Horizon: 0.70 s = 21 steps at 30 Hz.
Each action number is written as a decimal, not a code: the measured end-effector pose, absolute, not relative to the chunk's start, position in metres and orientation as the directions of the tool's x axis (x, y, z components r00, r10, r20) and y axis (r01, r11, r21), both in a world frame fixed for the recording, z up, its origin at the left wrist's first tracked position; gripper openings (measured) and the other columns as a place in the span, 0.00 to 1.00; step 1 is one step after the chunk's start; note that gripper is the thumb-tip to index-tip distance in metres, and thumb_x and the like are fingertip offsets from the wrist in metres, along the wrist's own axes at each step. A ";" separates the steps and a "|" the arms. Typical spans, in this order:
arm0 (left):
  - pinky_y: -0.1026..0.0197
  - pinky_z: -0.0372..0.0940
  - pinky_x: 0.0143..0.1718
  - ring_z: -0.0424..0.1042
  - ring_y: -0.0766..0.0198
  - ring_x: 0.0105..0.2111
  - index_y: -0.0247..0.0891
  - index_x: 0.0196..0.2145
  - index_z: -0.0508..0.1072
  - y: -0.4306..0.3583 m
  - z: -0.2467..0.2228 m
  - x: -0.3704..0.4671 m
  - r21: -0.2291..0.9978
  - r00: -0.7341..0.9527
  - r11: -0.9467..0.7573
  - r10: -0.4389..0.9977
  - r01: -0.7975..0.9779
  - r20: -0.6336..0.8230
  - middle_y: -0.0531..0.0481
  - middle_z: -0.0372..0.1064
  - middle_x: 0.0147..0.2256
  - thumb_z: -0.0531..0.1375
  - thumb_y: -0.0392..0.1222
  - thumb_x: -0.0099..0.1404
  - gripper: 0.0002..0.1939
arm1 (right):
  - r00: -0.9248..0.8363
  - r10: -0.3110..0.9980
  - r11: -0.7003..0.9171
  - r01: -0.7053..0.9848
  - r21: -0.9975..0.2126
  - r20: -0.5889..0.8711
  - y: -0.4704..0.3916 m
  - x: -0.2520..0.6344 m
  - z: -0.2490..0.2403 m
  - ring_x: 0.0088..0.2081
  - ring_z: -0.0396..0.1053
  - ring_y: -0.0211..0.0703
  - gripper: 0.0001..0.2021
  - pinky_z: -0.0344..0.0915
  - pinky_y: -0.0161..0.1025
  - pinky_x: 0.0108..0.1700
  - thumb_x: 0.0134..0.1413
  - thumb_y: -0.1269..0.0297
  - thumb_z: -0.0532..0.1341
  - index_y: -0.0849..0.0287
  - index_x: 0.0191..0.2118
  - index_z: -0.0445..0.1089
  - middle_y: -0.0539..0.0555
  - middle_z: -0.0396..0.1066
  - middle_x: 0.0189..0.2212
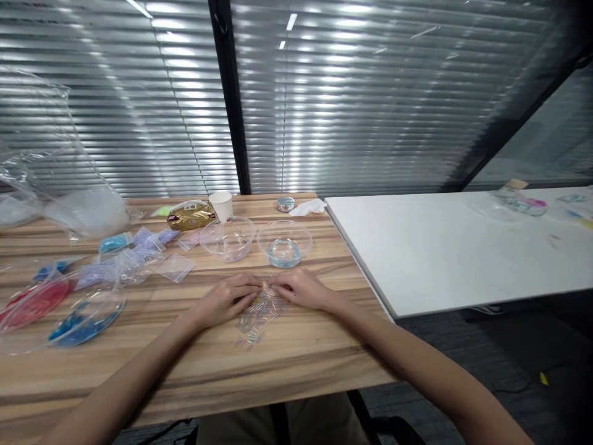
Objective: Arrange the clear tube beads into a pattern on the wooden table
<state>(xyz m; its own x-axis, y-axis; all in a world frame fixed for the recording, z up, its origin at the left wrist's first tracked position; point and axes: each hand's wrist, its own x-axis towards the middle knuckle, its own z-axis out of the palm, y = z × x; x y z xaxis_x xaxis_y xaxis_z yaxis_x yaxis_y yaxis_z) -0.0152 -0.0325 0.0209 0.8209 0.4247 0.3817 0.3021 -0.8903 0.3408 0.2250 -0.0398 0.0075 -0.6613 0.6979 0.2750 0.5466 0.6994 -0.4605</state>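
Note:
A loose pile of small, clear, iridescent tube-shaped beads [259,318] lies on the wood-grain table in front of me. My left hand [230,299] rests at the pile's left edge, its fingers stretched to the right and the thumb apart below them. From the other side, my right hand [300,288] reaches the top of the pile with its fingertips drawn together. Whatever sits between those fingertips is too small to make out. Just beyond the hands stand two clear plastic bowls: the left bowl [228,246] holds something pale, the right bowl [284,252] something clear bluish.
On the left are bowls with red pieces [44,300] and blue pieces [76,324], and several small bags of purple beads [146,250]. Behind stand a paper cup [221,207], a gold packet [191,216], a round tin [285,204] and a tissue [308,207]. A white table [417,259] adjoins at right.

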 end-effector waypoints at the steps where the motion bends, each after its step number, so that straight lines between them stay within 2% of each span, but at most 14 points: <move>1: 0.58 0.66 0.46 0.70 0.60 0.44 0.36 0.46 0.73 -0.032 0.021 -0.015 0.340 0.820 -0.890 0.426 0.303 0.382 0.43 0.72 0.43 0.50 0.36 0.71 0.13 | -0.661 0.699 0.697 0.547 -0.463 0.273 -0.040 0.225 0.007 0.37 0.72 0.40 0.12 0.61 0.32 0.39 0.60 0.71 0.55 0.59 0.46 0.72 0.54 0.75 0.39; 21: 0.57 0.66 0.49 0.69 0.59 0.47 0.37 0.49 0.72 -0.031 0.021 -0.016 0.361 0.825 -0.875 0.446 0.322 0.347 0.42 0.70 0.46 0.50 0.37 0.71 0.14 | -0.667 0.698 0.694 0.541 -0.476 0.261 -0.039 0.226 0.008 0.38 0.72 0.41 0.12 0.61 0.32 0.39 0.62 0.70 0.54 0.58 0.47 0.72 0.54 0.75 0.39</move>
<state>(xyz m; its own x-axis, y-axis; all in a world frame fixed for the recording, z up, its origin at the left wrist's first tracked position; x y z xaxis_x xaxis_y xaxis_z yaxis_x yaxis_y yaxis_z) -0.0158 -0.0308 0.0215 0.8247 0.4465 0.3472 0.3217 -0.8752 0.3613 0.2256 -0.0394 0.0083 -0.6668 0.6982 0.2606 0.5405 0.6938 -0.4760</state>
